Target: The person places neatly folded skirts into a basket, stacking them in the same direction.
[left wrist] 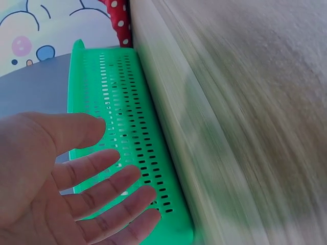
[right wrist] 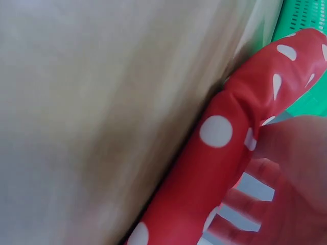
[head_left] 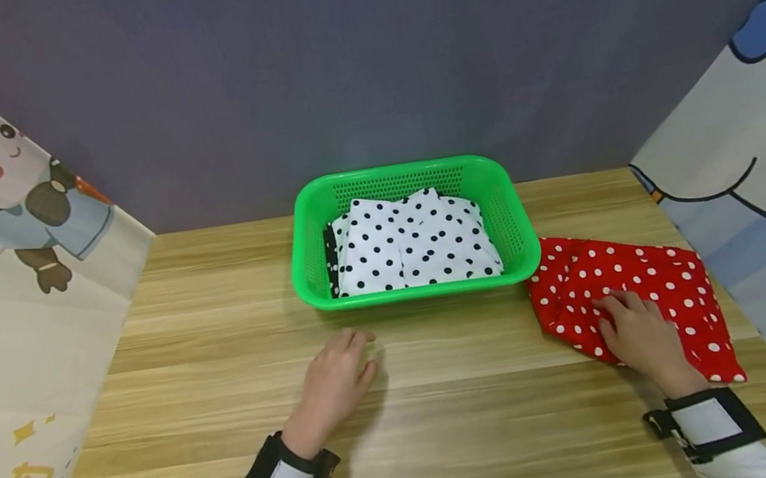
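Note:
Over the table in front of the basket, my left hand [head_left: 337, 376] is held with its fingers loosely bent and apart, nothing in them. The left wrist view shows its palm and fingers [left wrist: 110, 196] beside the perforated green basket [left wrist: 115, 92]. At the right, my right hand [head_left: 645, 338] rests on a folded red cloth with white dots [head_left: 680, 285]. In the right wrist view its thumb touches the puffed folded edge of the red cloth [right wrist: 204, 168], while the relaxed fingers reach over the top. Folded white cloth with black dots [head_left: 420, 242] lies inside the green basket [head_left: 419, 292].
A strip of black dotted cloth [head_left: 332, 260] shows at the left inside the basket. The basket stands at the back of the wooden table [head_left: 453, 440], against a dark grey wall [head_left: 389, 60]. Printed cartoon panels [head_left: 11, 336] flank both sides.

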Tool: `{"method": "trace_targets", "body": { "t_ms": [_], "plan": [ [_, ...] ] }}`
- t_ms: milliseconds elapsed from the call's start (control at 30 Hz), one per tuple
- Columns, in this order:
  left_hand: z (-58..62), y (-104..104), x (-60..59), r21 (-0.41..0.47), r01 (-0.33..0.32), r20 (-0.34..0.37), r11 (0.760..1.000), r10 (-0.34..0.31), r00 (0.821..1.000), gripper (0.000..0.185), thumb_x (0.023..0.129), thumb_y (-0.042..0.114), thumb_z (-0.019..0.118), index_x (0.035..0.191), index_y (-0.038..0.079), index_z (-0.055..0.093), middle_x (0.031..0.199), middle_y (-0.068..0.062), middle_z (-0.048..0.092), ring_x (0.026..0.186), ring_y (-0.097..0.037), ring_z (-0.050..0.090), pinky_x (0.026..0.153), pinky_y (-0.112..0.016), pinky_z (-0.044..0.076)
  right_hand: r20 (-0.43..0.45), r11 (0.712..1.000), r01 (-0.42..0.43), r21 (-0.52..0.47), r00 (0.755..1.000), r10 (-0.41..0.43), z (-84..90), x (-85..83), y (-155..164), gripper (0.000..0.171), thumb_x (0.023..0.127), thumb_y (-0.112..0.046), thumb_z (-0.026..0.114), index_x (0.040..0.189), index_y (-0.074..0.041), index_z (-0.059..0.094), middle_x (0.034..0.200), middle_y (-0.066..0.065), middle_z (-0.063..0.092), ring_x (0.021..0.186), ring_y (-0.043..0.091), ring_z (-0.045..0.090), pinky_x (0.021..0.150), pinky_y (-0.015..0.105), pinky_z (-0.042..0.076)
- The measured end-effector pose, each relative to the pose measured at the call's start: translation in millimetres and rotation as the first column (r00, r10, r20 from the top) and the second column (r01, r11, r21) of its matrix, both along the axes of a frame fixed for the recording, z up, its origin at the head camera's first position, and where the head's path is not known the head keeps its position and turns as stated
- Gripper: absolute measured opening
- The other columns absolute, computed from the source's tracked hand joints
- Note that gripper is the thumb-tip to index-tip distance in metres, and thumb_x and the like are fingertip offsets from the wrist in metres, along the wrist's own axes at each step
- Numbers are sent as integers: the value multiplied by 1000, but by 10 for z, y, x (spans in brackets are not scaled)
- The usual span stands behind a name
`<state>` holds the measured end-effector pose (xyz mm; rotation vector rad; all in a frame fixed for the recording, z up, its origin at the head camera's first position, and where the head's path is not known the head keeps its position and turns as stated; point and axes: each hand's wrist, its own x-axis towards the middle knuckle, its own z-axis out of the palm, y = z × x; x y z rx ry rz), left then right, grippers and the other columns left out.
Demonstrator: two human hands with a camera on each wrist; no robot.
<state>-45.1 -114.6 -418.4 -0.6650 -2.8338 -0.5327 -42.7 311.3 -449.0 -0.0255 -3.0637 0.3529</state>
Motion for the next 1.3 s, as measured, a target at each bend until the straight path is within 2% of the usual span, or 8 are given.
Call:
{"method": "trace_targets", "body": {
  "t_ms": [200, 433, 767, 1167, 1300],
  "plan": [
    [-10, 37, 2, -3, 8, 3, 1000, -8, 1000, 32, 75, 15, 72, 105, 6, 62, 99, -7, 61, 87, -21, 61, 69, -31, 53, -78, 999, -36, 0, 996, 36, 15, 162, -23, 34, 77, -9, 68, 107, 4, 59, 110, 32, 48, 93, 53, 46, 64, 68, 43],
    [-7, 78, 1, -2, 15, 10, 1000, -15, 1000, 32, 76, 16, 71, 105, 7, 62, 99, -7, 61, 87, -22, 61, 70, -33, 53, -65, 999, -32, 4, 997, 32, 8, 309, -68, 37, 72, -8, 72, 104, 4, 59, 107, 32, 49, 91, 51, 46, 62, 66, 45],
    [7, 159, 20, 10, 39, 10, 999, -39, 999, 33, 75, 15, 72, 105, 6, 63, 99, -8, 62, 88, -22, 61, 71, -32, 53, -79, 997, -79, -11, 994, 78, 14, 430, -155, 26, 70, -8, 74, 92, -1, 62, 102, 27, 52, 86, 47, 50, 60, 61, 47],
    [4, 298, 49, 13, 90, 19, 996, -90, 996, 33, 76, 17, 71, 107, 7, 62, 101, -6, 62, 92, -20, 60, 74, -32, 53, -63, 991, -130, -5, 990, 129, 60, 501, -422, 28, 69, -11, 76, 92, -4, 63, 106, 22, 53, 95, 44, 50, 70, 62, 46],
    [4, 365, 56, 11, 114, 10, 993, -114, 993, 33, 76, 16, 70, 106, 7, 63, 101, -5, 62, 92, -20, 60, 75, -32, 53, -34, 990, -142, -13, 989, 141, 69, 515, -496, 28, 71, -12, 76, 94, -5, 63, 109, 21, 53, 97, 44, 49, 72, 62, 46]
  ]
}}
